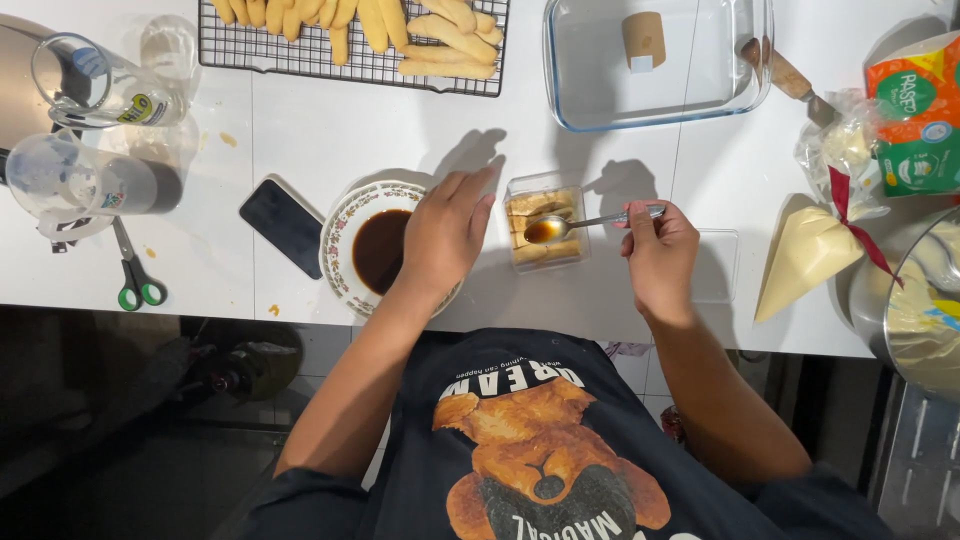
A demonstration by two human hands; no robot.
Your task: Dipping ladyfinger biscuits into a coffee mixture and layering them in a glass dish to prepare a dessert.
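My right hand (660,250) pinches a slim metal spoon (585,224) of brown liquid over the small clear plastic tub (545,228) — left hand (445,232) loose, open grip, resting on the floral-rimmed plate (345,222) of dark liquid — white worktop (330,130) beneath.

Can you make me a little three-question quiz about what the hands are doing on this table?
1. True or false: the right hand holds a spoon with brown liquid over the small clear container.
2. What does the left hand rest on? A) the scissors B) the patterned bowl of dark liquid C) the phone
3. Fill in: the long pale biscuits lie on a wire ____ at the far edge of the table.

Key: 1 true; 2 B; 3 rack.
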